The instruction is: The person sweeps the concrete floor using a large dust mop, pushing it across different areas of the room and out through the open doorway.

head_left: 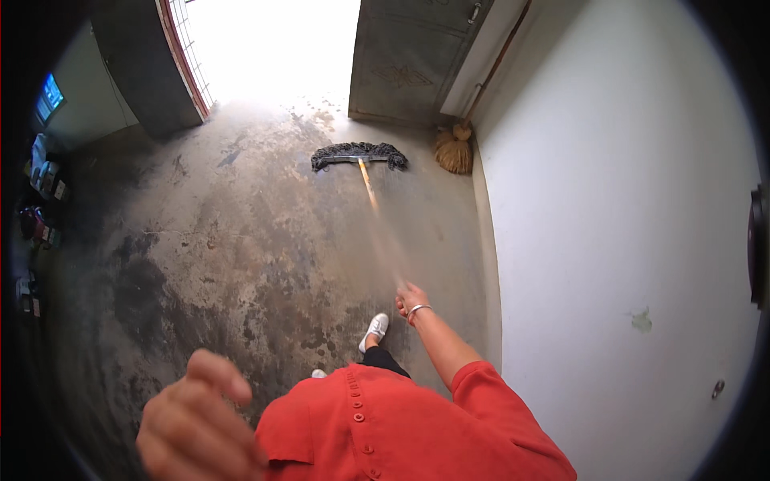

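Observation:
My right hand point(411, 299), with a bangle at the wrist, is closed round the handle of a floor mop. The mop handle point(367, 186) slants away from it, its lower stretch smeared by motion. Lying flat on the floor ahead is the dark, stringy mop head point(359, 154), fixed to a wide bar. At the lower left, my left hand point(196, 421) is raised close to the camera, away from the mop. Its fingers look loosely curled but are blurred, and the palm is hidden. No object shows in it.
A straw broom point(455, 151) leans in the corner beside a dark door leaf point(409, 68). Bright light fills the doorway ahead. The white wall point(609, 224) runs along my right. Cluttered items point(40, 212) lie at the far left. The concrete floor point(208, 264) is stained, with damp-looking patches.

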The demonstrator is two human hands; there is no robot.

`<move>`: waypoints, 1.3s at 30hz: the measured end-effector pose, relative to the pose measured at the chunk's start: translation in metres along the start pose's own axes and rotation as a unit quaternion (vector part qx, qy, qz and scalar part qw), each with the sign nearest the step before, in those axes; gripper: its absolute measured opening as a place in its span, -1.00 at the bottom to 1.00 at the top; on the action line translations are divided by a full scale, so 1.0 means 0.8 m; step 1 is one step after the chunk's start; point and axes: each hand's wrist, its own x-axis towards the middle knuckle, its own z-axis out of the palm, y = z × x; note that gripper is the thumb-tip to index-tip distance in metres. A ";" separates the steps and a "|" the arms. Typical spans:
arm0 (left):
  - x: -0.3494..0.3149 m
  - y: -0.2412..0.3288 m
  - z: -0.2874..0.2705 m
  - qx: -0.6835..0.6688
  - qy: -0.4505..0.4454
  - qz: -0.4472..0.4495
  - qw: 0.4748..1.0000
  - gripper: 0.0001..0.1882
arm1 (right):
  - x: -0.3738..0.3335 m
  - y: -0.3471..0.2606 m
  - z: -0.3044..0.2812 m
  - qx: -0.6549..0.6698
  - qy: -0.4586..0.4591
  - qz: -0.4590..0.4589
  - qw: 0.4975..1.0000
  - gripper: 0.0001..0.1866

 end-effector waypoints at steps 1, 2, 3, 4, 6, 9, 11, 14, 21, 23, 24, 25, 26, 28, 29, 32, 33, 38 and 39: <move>0.012 -0.027 -0.003 0.055 0.004 -0.018 0.998 -0.89 | 0.024 -0.023 0.003 0.004 -0.003 0.000 1.000 -0.40; 0.026 -0.072 -0.011 0.088 -0.003 -0.043 0.995 -0.93 | 0.054 -0.042 -0.010 0.011 0.001 -0.004 1.000 -0.44; 0.029 -0.099 -0.019 0.116 -0.001 -0.133 0.984 -0.95 | 0.072 -0.064 -0.007 0.015 0.000 -0.002 1.000 -0.44; 0.022 -0.116 -0.024 0.147 0.005 -0.223 0.964 -0.97 | 0.082 -0.088 -0.001 0.009 0.016 -0.002 1.000 -0.46; 0.000 -0.146 -0.019 0.079 0.087 -0.411 0.904 -0.99 | 0.107 -0.131 0.012 0.008 0.029 -0.005 1.000 -0.50; -0.050 -0.193 -0.002 0.090 0.117 -0.496 0.856 -0.91 | 0.150 -0.188 0.020 0.008 0.004 0.002 1.000 -0.42; -0.067 -0.218 0.021 0.185 0.005 -0.528 0.829 -0.82 | 0.183 -0.217 0.015 0.010 -0.001 0.005 1.000 -0.43; -0.090 -0.244 0.033 0.217 -0.030 -0.557 0.801 -0.75 | 0.213 -0.243 0.009 -0.033 -0.026 0.000 0.999 -0.72; -0.109 -0.244 0.039 0.257 -0.114 -0.545 0.790 -0.67 | 0.184 -0.171 -0.032 -0.079 -0.046 0.002 0.996 -0.43; -0.117 -0.240 0.036 0.242 -0.144 -0.525 0.803 -0.65 | 0.167 -0.134 -0.057 -0.083 -0.049 -0.001 0.995 -0.35; -0.124 -0.236 0.031 0.242 -0.154 -0.521 0.804 -0.65 | 0.151 -0.115 -0.066 -0.090 -0.052 0.002 0.995 -0.36; -0.132 -0.234 0.026 0.242 -0.174 -0.498 0.814 -0.65 | 0.134 -0.096 -0.076 -0.097 -0.054 0.005 0.994 -0.37; -0.143 -0.233 0.021 0.241 -0.194 -0.474 0.824 -0.65 | 0.113 -0.077 -0.085 -0.089 -0.048 0.001 0.995 -0.37; -0.164 -0.231 0.012 0.238 -0.226 -0.454 0.828 -0.65 | 0.065 -0.039 -0.103 -0.109 -0.042 0.012 0.993 -0.37; -0.174 -0.230 0.009 0.235 -0.252 -0.438 0.830 -0.65 | 0.044 -0.020 -0.117 -0.099 -0.032 0.011 0.995 -0.37; -0.205 -0.214 -0.002 0.223 -0.305 -0.423 0.824 -0.65 | -0.030 0.048 -0.145 -0.117 -0.033 0.013 0.993 -0.38; -0.221 -0.210 -0.008 0.218 -0.317 -0.420 0.822 -0.65 | -0.058 0.070 -0.147 -0.107 -0.023 0.015 0.994 -0.38; -0.299 -0.200 -0.001 0.187 -0.408 -0.422 0.787 -0.64 | -0.184 0.188 -0.192 -0.121 -0.008 0.013 0.993 -0.37; -0.314 -0.199 0.003 0.184 -0.425 -0.420 0.781 -0.64 | -0.209 0.207 -0.198 -0.105 0.000 0.018 0.994 -0.37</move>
